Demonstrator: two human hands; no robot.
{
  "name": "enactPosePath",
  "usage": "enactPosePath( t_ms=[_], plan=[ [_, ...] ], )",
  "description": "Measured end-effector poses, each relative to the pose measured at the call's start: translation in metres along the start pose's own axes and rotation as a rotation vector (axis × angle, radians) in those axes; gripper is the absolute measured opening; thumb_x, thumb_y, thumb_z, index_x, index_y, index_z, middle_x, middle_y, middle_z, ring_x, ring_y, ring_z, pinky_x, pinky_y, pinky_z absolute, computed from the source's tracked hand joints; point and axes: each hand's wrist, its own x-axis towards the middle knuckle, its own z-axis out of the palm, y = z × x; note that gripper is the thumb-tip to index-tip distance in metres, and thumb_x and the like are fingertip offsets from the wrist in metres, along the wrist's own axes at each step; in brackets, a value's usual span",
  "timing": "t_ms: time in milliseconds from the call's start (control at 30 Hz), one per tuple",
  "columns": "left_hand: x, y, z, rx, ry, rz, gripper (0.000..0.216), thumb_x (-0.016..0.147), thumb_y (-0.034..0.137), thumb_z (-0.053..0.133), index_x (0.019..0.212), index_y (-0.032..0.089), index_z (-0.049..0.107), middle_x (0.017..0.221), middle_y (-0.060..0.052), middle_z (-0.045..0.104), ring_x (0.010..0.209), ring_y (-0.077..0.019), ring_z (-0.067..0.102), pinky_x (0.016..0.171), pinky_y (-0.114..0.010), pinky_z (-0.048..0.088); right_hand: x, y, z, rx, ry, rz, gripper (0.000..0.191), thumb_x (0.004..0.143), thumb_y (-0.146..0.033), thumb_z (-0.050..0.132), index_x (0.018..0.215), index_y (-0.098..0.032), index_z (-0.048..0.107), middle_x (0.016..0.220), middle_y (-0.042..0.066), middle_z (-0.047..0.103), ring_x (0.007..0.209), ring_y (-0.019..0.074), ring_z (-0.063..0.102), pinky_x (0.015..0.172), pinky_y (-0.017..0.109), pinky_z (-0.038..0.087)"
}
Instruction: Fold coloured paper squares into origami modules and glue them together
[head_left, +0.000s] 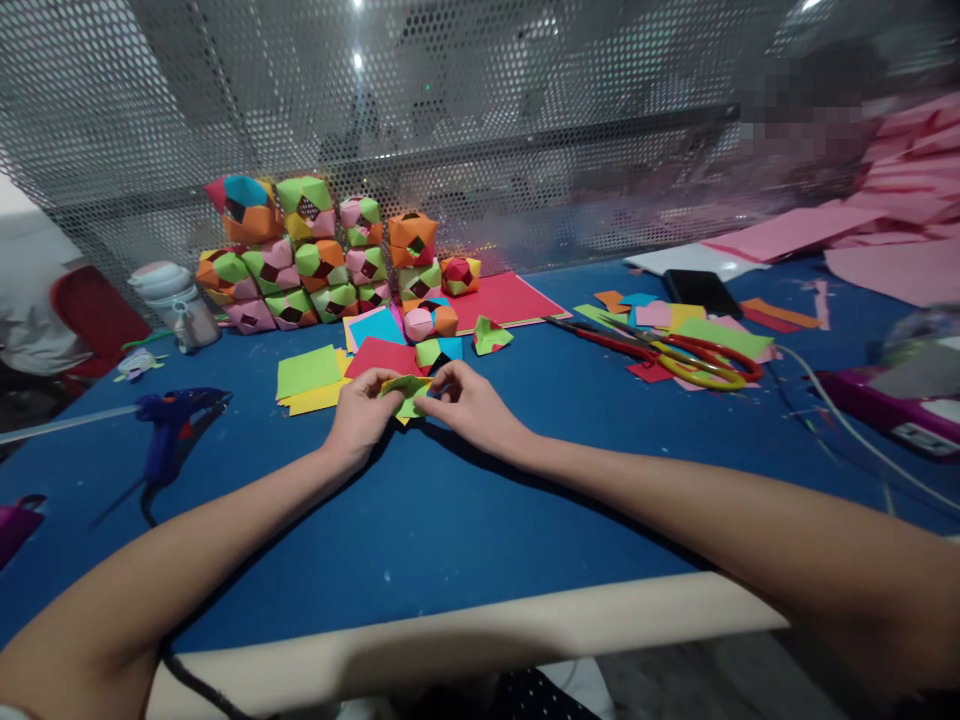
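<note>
Over the middle of the blue table, my left hand pinches the left side of a small green and yellow folded paper piece. My right hand is closed on its right side, thumb and fingers together. Just beyond the hands lie a red paper sheet and a folded green and blue paper piece. A small open green folded paper rests further right. To the left of my left hand is a stack of green and yellow paper squares.
Several coloured paper cubes are stacked against the perforated metal screen. A blue glue gun and a bottle stand left. Scissors, paper scraps, a black phone and a white cable lie right.
</note>
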Motion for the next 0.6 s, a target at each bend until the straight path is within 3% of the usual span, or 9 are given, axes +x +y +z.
enactPosePath(
  t_ms=[133, 233, 433, 600],
  plan=[
    [-0.001, -0.002, 0.002, 0.023, -0.068, -0.021, 0.014, 0.061, 0.017, 0.059, 0.074, 0.015, 0.064, 0.068, 0.001, 0.063, 0.062, -0.0122, 0.055, 0.059, -0.024, 0.042, 0.002, 0.003, -0.001, 0.003, 0.031, -0.134, 0.027, 0.07, -0.034, 0.064, 0.087, -0.019, 0.048, 0.078, -0.001, 0.055, 0.067, 0.0127, 0.051, 0.06, 0.026, 0.041],
    [-0.004, -0.002, 0.004, 0.043, -0.115, -0.02, 0.018, 0.06, 0.016, 0.06, 0.077, 0.015, 0.065, 0.069, 0.001, 0.064, 0.062, -0.0126, 0.056, 0.058, -0.024, 0.042, 0.003, 0.004, -0.002, -0.016, -0.022, -0.18, 0.014, 0.073, -0.03, 0.059, 0.074, -0.018, 0.052, 0.07, -0.001, 0.055, 0.062, 0.0117, 0.049, 0.059, 0.025, 0.039],
    [-0.007, 0.005, 0.004, 0.106, -0.032, 0.033, 0.024, 0.063, 0.017, 0.064, 0.088, 0.016, 0.061, 0.082, -0.001, 0.064, 0.072, -0.0133, 0.056, 0.064, -0.024, 0.042, 0.004, 0.006, -0.002, -0.006, 0.03, -0.085, 0.016, 0.072, -0.03, 0.059, 0.064, -0.018, 0.05, 0.06, -0.002, 0.055, 0.056, 0.0117, 0.049, 0.053, 0.025, 0.038],
    [-0.01, 0.006, 0.007, -0.079, -0.03, -0.083, 0.033, 0.066, 0.024, 0.067, 0.096, 0.014, 0.056, 0.086, -0.003, 0.065, 0.073, -0.0134, 0.058, 0.066, -0.024, 0.043, 0.007, 0.006, -0.003, 0.047, 0.036, -0.005, 0.017, 0.071, -0.031, 0.059, 0.064, -0.018, 0.05, 0.058, -0.001, 0.056, 0.054, 0.0125, 0.053, 0.051, 0.025, 0.041]
  ],
)
